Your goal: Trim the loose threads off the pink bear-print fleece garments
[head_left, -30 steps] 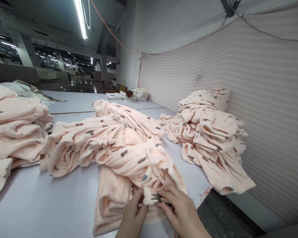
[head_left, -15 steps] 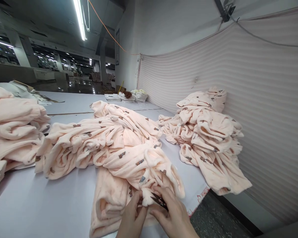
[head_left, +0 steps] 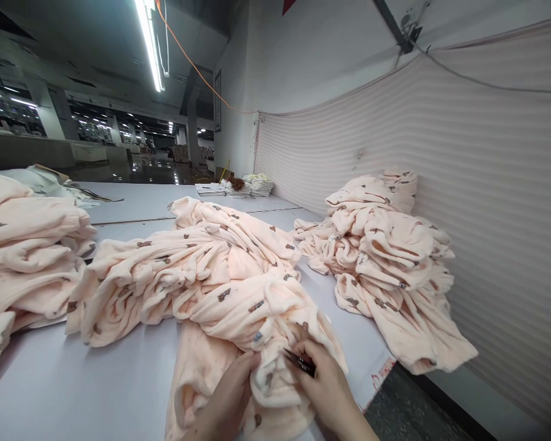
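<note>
At far left, a stack of pale pink fleece [head_left: 32, 263] fills the surface [head_left: 82, 386], partly blocking some pale sheets [head_left: 46, 182] behind. The printed pink garment [head_left: 229, 263] sprawls rumpled across the middle, covering part of a folded pink piece [head_left: 197, 361]. At its near end, the left hand [head_left: 234, 389] has its grip closed on the cloth; stacked papers [head_left: 259, 185] sit well behind. The right hand [head_left: 326, 380] keeps its grip closed around dark snips [head_left: 305, 364], tip against the fabric. Rightward, a fleece heap [head_left: 390, 257] overhangs the surface's edge before a striped sheet [head_left: 491, 171].
</note>
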### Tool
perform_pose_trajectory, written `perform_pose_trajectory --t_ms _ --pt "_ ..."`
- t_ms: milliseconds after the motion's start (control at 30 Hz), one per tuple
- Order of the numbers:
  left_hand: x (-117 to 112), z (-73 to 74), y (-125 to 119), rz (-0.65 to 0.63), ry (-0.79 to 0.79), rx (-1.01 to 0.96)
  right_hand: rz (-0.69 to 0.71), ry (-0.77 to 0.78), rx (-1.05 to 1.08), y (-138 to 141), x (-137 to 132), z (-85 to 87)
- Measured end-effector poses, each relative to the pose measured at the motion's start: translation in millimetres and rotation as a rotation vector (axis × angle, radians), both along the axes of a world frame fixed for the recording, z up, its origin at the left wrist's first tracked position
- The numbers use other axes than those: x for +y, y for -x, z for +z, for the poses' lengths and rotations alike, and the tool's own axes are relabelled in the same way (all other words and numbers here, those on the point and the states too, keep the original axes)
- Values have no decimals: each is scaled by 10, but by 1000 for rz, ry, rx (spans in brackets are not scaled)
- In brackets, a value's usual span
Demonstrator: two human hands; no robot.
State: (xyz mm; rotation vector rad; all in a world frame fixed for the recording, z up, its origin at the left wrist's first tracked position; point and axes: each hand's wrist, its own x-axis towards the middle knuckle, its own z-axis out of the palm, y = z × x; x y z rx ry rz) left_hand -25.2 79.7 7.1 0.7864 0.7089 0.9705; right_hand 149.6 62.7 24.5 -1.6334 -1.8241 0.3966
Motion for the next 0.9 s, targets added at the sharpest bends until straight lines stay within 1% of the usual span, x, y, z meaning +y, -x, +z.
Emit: perform_pose_trajectory --t_ms 67,133,200,267,467,567,633,733,800,900 --pt "10 -10 -3 -40 -5 -62 52 8 -4 -16 -86 29" --pt "18 -16 -5 -75 -20 -117 92 -30 -53 -9 -138 54" --pt "21 -9 -2 -86 -17 -150 95 -80 -128 17 -146 73" --pt "18 8 5 -98 0 -164 76 -88 -157 46 -124 90" --pt "-11 63 36 -145 -7 -147 59 -41 -129 49 -63 123" --pt "-14 83 49 -157 -47 -63 26 -52 -103 27 -65 115" --pt "-11 82 58 -176 -65 -27 42 -53 -85 27 -74 119" --pt "-12 61 70 -200 -69 -58 91 -56 -121 42 -86 142" --pt "-19 57 74 -207 -64 -74 75 -72 -151 46 -85 153" --pt "-31 85 65 -210 -24 -67 51 -79 -133 30 -81 141"
